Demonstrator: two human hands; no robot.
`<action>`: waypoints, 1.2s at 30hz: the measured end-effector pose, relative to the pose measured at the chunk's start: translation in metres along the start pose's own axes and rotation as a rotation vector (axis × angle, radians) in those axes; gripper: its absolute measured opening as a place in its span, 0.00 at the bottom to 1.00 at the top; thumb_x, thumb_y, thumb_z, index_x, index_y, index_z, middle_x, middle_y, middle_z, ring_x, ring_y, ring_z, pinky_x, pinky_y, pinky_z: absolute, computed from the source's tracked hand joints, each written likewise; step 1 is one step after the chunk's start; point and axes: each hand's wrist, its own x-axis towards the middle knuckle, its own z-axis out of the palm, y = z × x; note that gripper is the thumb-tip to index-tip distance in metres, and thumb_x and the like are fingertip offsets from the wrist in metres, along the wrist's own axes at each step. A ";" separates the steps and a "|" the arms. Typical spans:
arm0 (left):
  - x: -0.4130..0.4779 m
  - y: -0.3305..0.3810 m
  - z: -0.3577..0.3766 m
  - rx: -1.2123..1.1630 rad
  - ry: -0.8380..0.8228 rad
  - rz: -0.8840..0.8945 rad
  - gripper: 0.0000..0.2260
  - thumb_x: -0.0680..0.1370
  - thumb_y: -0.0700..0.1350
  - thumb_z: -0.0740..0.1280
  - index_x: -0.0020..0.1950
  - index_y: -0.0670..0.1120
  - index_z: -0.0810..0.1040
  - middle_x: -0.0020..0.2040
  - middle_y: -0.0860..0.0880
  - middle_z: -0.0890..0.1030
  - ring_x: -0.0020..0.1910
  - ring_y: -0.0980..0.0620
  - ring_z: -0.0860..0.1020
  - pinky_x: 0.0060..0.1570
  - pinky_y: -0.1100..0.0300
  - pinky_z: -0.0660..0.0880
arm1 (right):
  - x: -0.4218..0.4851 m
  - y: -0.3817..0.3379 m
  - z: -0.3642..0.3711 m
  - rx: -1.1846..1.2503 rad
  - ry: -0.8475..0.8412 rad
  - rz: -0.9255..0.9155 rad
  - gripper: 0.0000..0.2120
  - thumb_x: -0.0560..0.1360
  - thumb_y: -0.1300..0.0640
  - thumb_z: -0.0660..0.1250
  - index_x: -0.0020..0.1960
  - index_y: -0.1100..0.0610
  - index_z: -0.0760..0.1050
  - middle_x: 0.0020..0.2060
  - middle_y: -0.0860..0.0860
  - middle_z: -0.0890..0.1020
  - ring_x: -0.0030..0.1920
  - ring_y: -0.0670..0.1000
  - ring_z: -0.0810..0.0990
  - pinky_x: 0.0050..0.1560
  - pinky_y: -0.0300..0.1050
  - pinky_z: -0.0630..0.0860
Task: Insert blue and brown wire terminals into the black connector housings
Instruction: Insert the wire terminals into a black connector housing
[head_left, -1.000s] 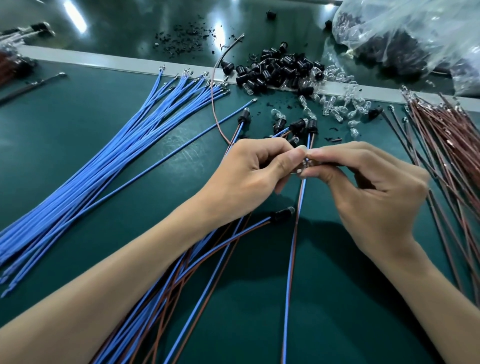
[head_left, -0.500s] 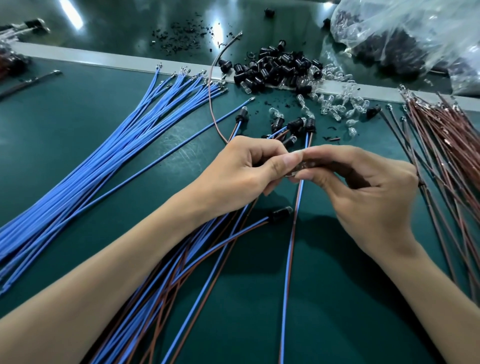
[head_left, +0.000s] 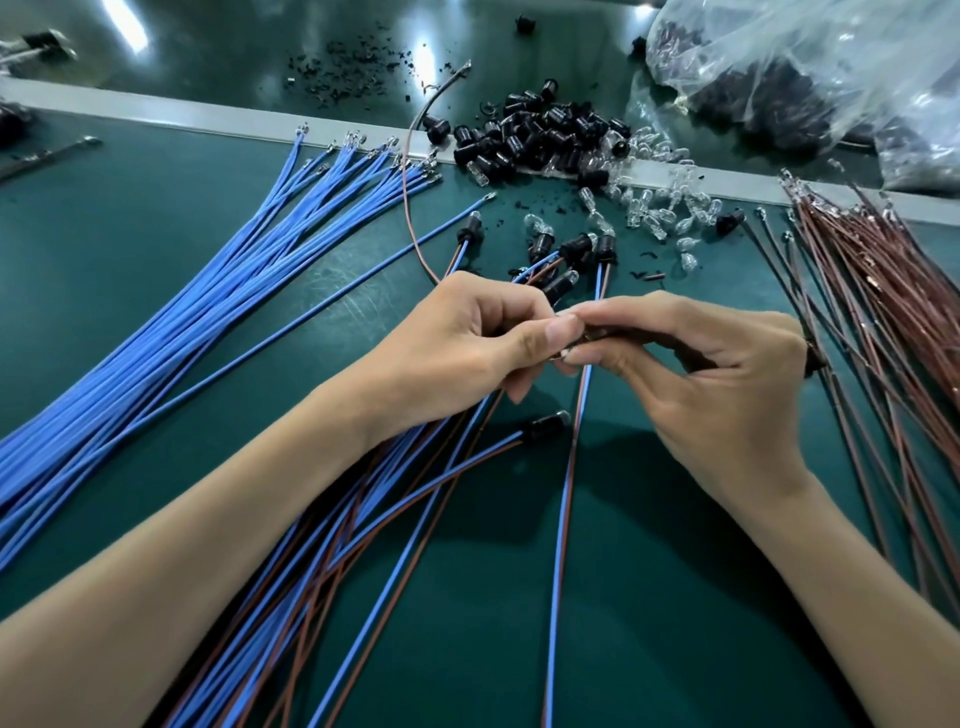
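My left hand (head_left: 467, 343) and my right hand (head_left: 717, 384) meet fingertip to fingertip above the green mat. The left fingers curl round a small dark part, seemingly a black connector housing, mostly hidden. My right thumb and forefinger pinch a brown wire (head_left: 623, 332) whose tip is at the left fingertips; its tail leaves past the right hand. Loose blue wires (head_left: 208, 322) fan out on the left, and brown wires (head_left: 883, 291) lie on the right. A pile of black housings (head_left: 535, 135) sits at the back.
Several finished blue-and-brown pairs with housings lie under my hands, one housing (head_left: 543, 428) just below them. Clear bulbs (head_left: 649, 202) are scattered beside the housing pile. A plastic bag (head_left: 805, 67) of parts fills the back right. A pale strip (head_left: 156, 117) crosses the far side of the mat.
My two hands have stayed pressed together at the fingertips. The right fingers have shifted slightly toward the left hand along the brown wire.
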 end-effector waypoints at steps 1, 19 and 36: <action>0.000 0.000 0.000 0.003 0.006 -0.001 0.12 0.77 0.48 0.63 0.35 0.45 0.76 0.23 0.54 0.73 0.22 0.60 0.64 0.25 0.69 0.59 | 0.001 0.000 -0.001 -0.006 0.000 -0.007 0.10 0.70 0.63 0.75 0.50 0.61 0.80 0.42 0.49 0.84 0.42 0.42 0.84 0.46 0.34 0.77; -0.004 0.010 -0.026 0.159 -0.097 -0.134 0.13 0.71 0.53 0.66 0.39 0.43 0.80 0.29 0.51 0.78 0.27 0.55 0.76 0.32 0.69 0.72 | 0.008 0.011 -0.018 -0.033 0.054 0.051 0.08 0.74 0.64 0.70 0.52 0.58 0.78 0.46 0.46 0.80 0.45 0.41 0.79 0.49 0.35 0.75; -0.001 0.004 -0.015 0.119 -0.117 -0.089 0.14 0.76 0.53 0.61 0.37 0.47 0.78 0.25 0.54 0.73 0.28 0.53 0.67 0.26 0.69 0.63 | 0.005 0.005 -0.009 -0.037 -0.050 -0.047 0.06 0.72 0.68 0.72 0.47 0.61 0.80 0.43 0.51 0.82 0.43 0.45 0.81 0.48 0.36 0.75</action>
